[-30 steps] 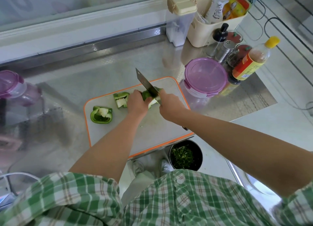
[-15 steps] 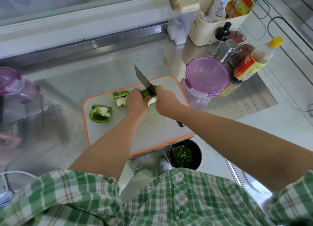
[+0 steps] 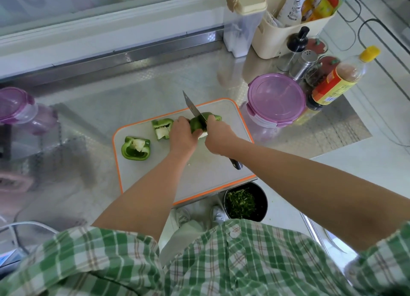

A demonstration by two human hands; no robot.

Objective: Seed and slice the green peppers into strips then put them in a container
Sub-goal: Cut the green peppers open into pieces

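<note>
On the orange-rimmed cutting board [image 3: 206, 169] my left hand [image 3: 183, 134] holds a green pepper piece [image 3: 197, 123] down at the far edge. My right hand [image 3: 218, 137] grips a knife [image 3: 193, 109] whose blade cuts into that piece, tip pointing away and left. A second pepper piece [image 3: 163, 128] with white core lies just left of my left hand. A third, hollow half [image 3: 135, 148] sits near the board's left edge. A round container with a purple lid [image 3: 276, 100] stands right of the board.
A second purple-lidded container [image 3: 16, 108] stands far left on the steel counter. Bottles, shakers and a cream caddy [image 3: 288, 36] crowd the back right. A black bin of green scraps [image 3: 245, 203] sits on the floor below the board's near edge.
Both hands and the knife stay on the same pepper piece; the blade has shifted slightly along it. The other two pieces have not moved.
</note>
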